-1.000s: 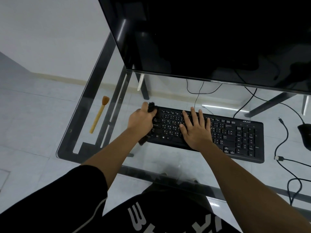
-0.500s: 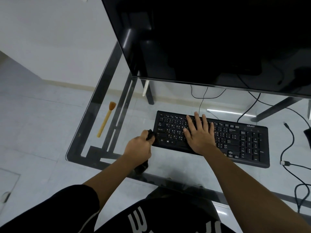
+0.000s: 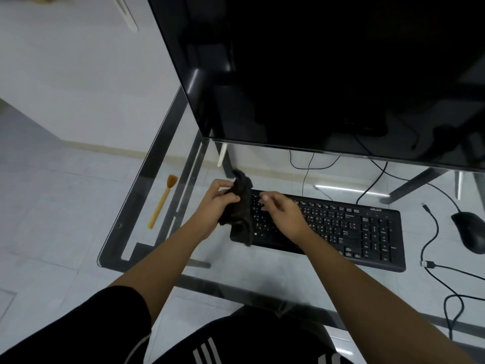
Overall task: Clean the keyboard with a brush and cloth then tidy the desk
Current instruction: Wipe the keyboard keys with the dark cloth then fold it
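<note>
The left hand (image 3: 220,200) is gripping the cloth (image 3: 242,211) above the left end of the keyboard (image 3: 341,227), while the right hand (image 3: 282,214) is hovering beside the cloth, fingers loosely bent and holding nothing. The hanging cloth is risking to snag on the keyboard if dragged. I am counting 1 keyboard, 1 cloth, 1 brush (image 3: 162,203) left of the keyboard, 1 mouse (image 3: 469,231) right of it.

view: head, single | aim: forward and down | range: close above glass desk (image 3: 275,273), keyboard (image 3: 330,227) central
</note>
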